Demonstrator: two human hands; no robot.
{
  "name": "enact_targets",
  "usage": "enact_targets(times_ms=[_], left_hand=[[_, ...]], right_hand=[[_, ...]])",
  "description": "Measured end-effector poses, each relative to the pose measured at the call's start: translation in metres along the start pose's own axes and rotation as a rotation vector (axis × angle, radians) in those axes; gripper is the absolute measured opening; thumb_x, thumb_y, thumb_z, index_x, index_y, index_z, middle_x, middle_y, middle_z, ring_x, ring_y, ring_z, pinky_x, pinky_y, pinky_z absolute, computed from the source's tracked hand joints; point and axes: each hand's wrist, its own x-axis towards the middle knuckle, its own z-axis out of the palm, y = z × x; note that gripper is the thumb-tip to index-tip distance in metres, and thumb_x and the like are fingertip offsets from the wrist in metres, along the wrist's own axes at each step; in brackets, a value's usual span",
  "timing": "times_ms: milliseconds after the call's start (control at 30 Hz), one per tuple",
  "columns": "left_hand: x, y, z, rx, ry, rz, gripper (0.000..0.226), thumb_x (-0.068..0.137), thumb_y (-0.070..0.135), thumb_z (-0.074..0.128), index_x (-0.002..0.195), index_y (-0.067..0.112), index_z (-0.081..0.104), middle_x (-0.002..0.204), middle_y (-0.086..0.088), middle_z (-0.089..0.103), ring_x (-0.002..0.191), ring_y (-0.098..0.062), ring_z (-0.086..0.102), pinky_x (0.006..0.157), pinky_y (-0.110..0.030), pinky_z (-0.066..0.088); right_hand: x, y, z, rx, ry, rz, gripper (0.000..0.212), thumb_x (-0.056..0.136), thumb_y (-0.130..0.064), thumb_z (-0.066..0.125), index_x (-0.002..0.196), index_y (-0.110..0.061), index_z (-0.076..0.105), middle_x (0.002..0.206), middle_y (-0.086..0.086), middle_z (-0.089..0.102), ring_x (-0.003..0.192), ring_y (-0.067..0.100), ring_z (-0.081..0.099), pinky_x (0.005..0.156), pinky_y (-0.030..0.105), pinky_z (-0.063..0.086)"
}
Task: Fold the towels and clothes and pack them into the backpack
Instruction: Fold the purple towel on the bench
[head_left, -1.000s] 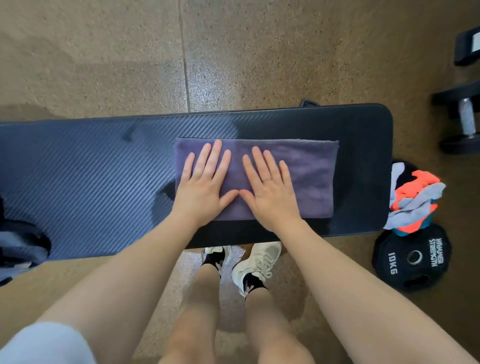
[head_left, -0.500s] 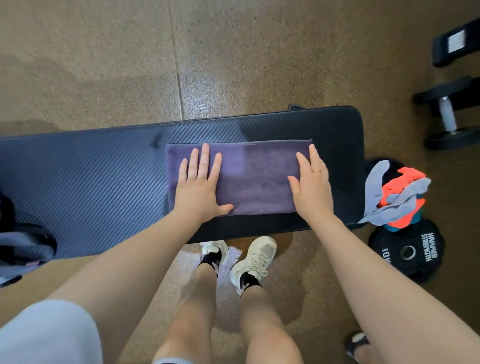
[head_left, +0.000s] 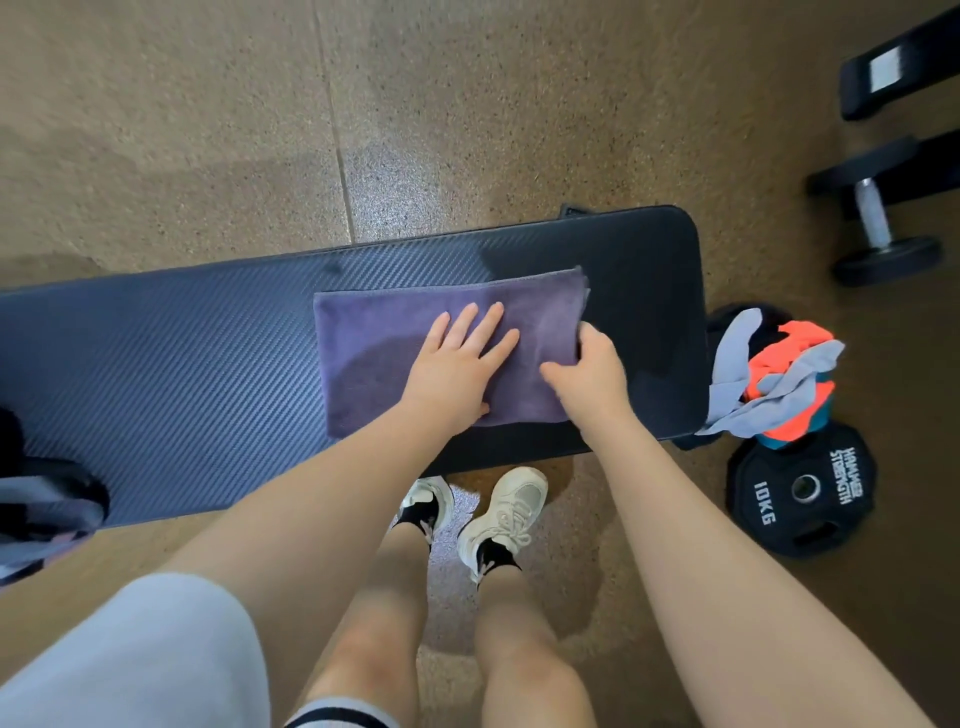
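A folded purple towel (head_left: 379, 358) lies flat on the black padded bench (head_left: 182, 374). My left hand (head_left: 457, 364) presses on the towel's middle with straight, spread fingers. At the towel's right edge my right hand (head_left: 592, 371) grips the layered end, its fingers curled round the cloth. A bundle of grey, orange and teal clothes (head_left: 779, 384) lies heaped just past the right end of the bench. At the far left edge, part of a dark and grey backpack (head_left: 36, 509) rests on the bench.
A black 10 kg weight plate (head_left: 802, 493) lies on the floor under the clothes. Black dumbbells (head_left: 878, 213) stand at the right. My white shoes (head_left: 498, 514) are on the speckled brown floor in front of the bench.
My left hand slid rightward to the towel's middle. My right hand went from lying flat on the towel's right part to gripping its right edge.
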Motion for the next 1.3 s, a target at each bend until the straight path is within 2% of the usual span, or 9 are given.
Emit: enact_targets(times_ms=[233,333,433,567,667,833,1000,1100,1300], left_hand=[[-0.027,-0.001,-0.039,-1.671,0.076,-0.468,0.028,0.099,0.023,0.04,0.125,0.02,0.048,0.121,-0.003,0.058,0.116,-0.018,0.054,0.096,-0.029,0.043],[-0.047,-0.007,-0.036,-1.567,0.148,-0.506,0.025,0.094,0.022,0.05,0.119,0.02,0.049,0.107,-0.001,0.063,0.098,-0.015,0.06,0.08,-0.026,0.05],[-0.045,-0.023,-0.018,-1.405,0.214,-0.579,0.03,0.092,0.015,0.054,0.121,0.017,0.049,0.106,-0.001,0.062,0.097,-0.016,0.057,0.071,-0.023,0.045],[-0.039,-0.039,-0.006,-1.29,0.228,-0.583,0.035,0.09,0.012,0.054,0.124,0.014,0.048,0.112,-0.004,0.061,0.108,-0.021,0.056,0.084,-0.026,0.04],[-0.046,-0.052,0.001,-1.1,0.281,-0.56,0.042,0.089,0.015,0.056,0.129,0.013,0.045,0.116,-0.006,0.06,0.108,-0.022,0.054,0.091,-0.03,0.042],[-0.075,-0.079,0.018,-0.746,0.393,-0.705,0.046,0.087,0.012,0.056,0.131,0.006,0.044,0.132,-0.014,0.044,0.117,-0.033,0.041,0.095,-0.043,0.035],[-0.084,-0.093,0.027,-0.956,0.186,-0.894,0.044,0.088,0.028,0.058,0.126,0.01,0.044,0.119,-0.012,0.054,0.113,-0.032,0.048,0.093,-0.044,0.041],[-0.08,-0.092,0.024,-1.121,0.023,-0.865,0.02,0.085,0.03,0.061,0.091,0.013,0.055,0.092,-0.006,0.062,0.095,-0.029,0.056,0.077,-0.033,0.042],[-0.077,-0.078,0.008,-1.34,0.325,-0.772,0.03,0.077,0.014,0.061,0.06,0.016,0.036,0.06,0.002,0.04,0.06,-0.014,0.039,0.052,-0.023,0.031]], right_hand=[[-0.048,-0.037,0.018,-0.163,-0.249,-0.229,0.081,0.083,-0.016,0.062,0.147,-0.027,0.013,0.146,0.001,0.02,0.113,0.029,0.053,0.095,0.046,0.047],[-0.053,-0.049,0.032,-0.155,-0.371,-0.216,0.08,0.087,-0.02,0.059,0.149,-0.027,0.008,0.155,-0.006,-0.009,0.119,0.025,0.051,0.099,0.041,0.046],[-0.052,-0.052,0.041,-0.372,-0.359,-0.332,0.069,0.091,-0.015,0.051,0.149,-0.023,0.015,0.157,-0.003,-0.005,0.119,0.025,0.051,0.097,0.038,0.046],[-0.039,-0.044,0.044,-0.927,-0.147,-0.688,0.07,0.088,-0.03,0.058,0.147,-0.02,0.021,0.158,0.004,0.011,0.14,0.027,0.022,0.105,0.039,0.029],[-0.029,-0.041,0.049,-1.056,-0.262,-0.684,0.088,0.084,-0.049,0.06,0.15,-0.023,0.007,0.159,0.003,-0.003,0.146,0.024,0.001,0.113,0.039,0.018],[-0.022,-0.052,0.067,-1.131,-0.321,-0.573,0.102,0.078,-0.055,0.063,0.148,-0.03,-0.007,0.156,0.004,-0.019,0.143,0.03,0.002,0.104,0.045,0.033],[-0.028,-0.063,0.07,-1.16,-0.316,-0.494,0.103,0.08,-0.049,0.065,0.147,-0.031,-0.011,0.156,0.002,-0.019,0.142,0.031,0.003,0.104,0.047,0.033],[-0.028,-0.066,0.069,-1.192,-0.329,-0.5,0.102,0.08,-0.049,0.065,0.148,-0.03,-0.009,0.156,0.003,-0.014,0.14,0.032,0.009,0.102,0.045,0.036],[-0.01,-0.078,0.067,-1.126,-0.42,-0.486,0.093,0.08,-0.043,0.067,0.148,-0.034,0.004,0.153,0.004,0.002,0.133,0.031,0.02,0.096,0.044,0.042]])
